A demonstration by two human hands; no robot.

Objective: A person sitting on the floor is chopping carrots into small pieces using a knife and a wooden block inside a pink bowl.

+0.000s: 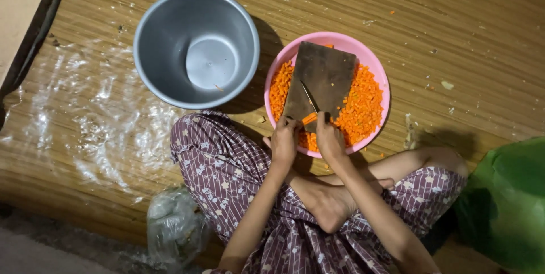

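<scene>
Hands (306,137) slicing carrot stick (309,118) on flat wooden board (323,75).

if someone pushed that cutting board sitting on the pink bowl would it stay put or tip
Probably tippy: the cutting board appears to bridge the pink bowl on its rim, over loose diced carrot. It looks stiff and flat, so it would likely slide or rock rather than bend. The left hand and right hand at its near edge likely steady it.

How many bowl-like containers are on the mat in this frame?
2. An empty metal pot sits at upper left; a pink basin of diced carrot, with a cutting board across it, sits beside it in front of the person. None appears hidden.
</scene>
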